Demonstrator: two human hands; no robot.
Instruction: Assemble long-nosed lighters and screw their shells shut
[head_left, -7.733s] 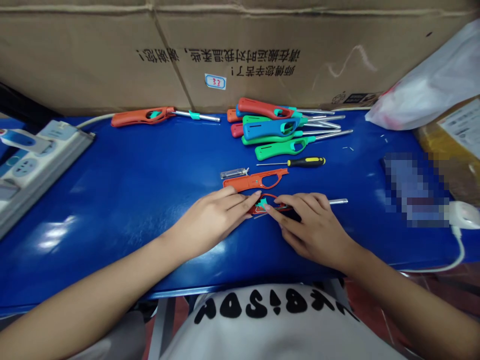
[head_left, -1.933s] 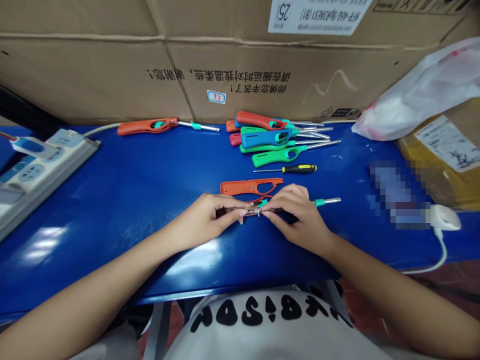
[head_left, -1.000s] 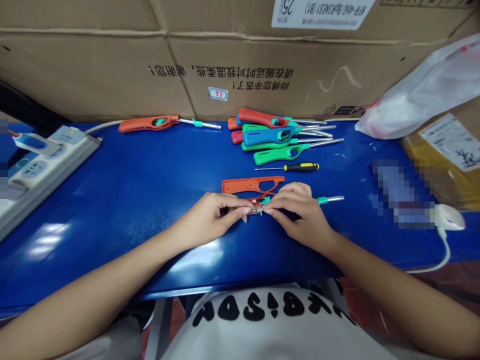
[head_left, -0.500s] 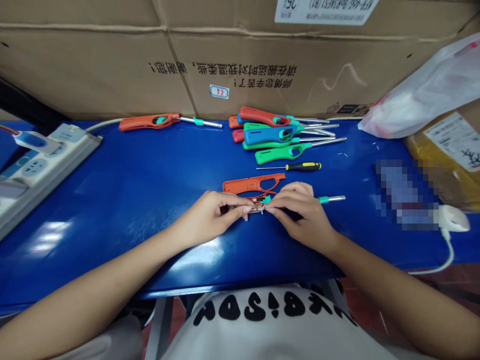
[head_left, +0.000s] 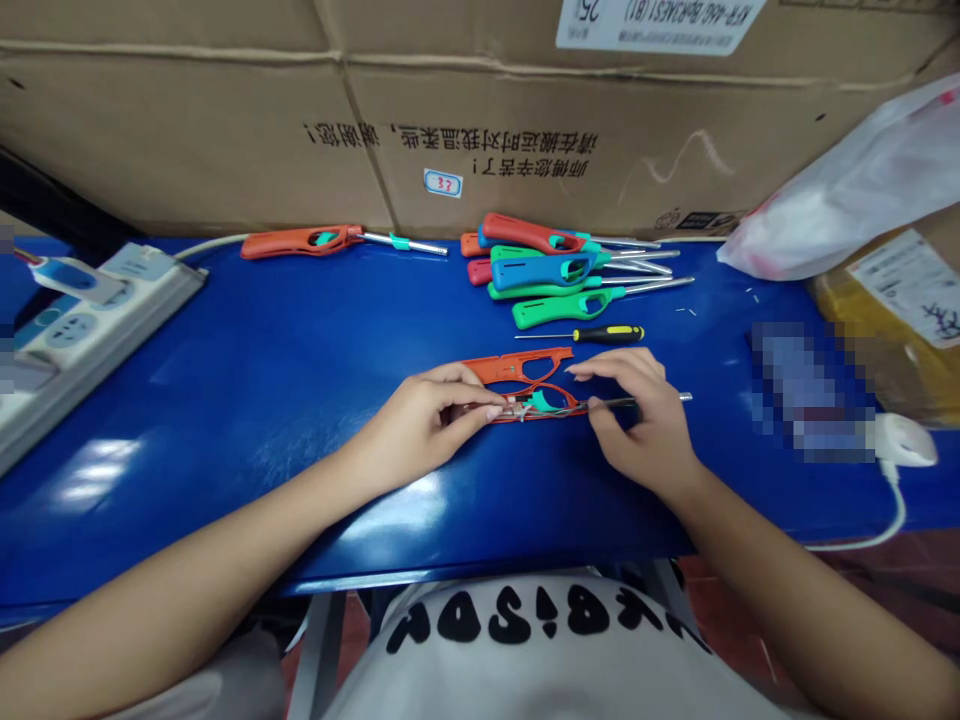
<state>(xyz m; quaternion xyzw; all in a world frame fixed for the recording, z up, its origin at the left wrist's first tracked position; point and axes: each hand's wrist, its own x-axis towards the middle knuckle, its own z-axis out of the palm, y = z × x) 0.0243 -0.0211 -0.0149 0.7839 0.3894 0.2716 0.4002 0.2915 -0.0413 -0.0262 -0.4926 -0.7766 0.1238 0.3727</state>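
An orange gas lighter with a long barrel lies opened before me, its lower half-shell [head_left: 564, 394] showing a green trigger [head_left: 541, 402] and thin wires. My left hand [head_left: 439, 415] pinches the handle end of this lighter; its fingers cover part of the inside. Over the barrel side is my right hand [head_left: 637, 405], thumb and fingers apart, with nothing visible between them. Most of the barrel is hidden behind that hand; its metal tip [head_left: 685, 397] sticks out to the right. Just beyond lies the detached orange half-shell [head_left: 517, 367], partly behind my left fingers.
A black and yellow screwdriver [head_left: 609, 335] lies behind the shells. Farther back is a pile of coloured lighters [head_left: 544, 268], with one orange lighter [head_left: 300, 243] to the left. A power strip [head_left: 97, 320], a cardboard box [head_left: 247, 130] and a plastic bag [head_left: 840, 190] border the blue table [head_left: 262, 360].
My right hand has moved right, away from my left fingertips, and its fingers have spread. The green trigger and wires are now uncovered. My left hand keeps its pinch.
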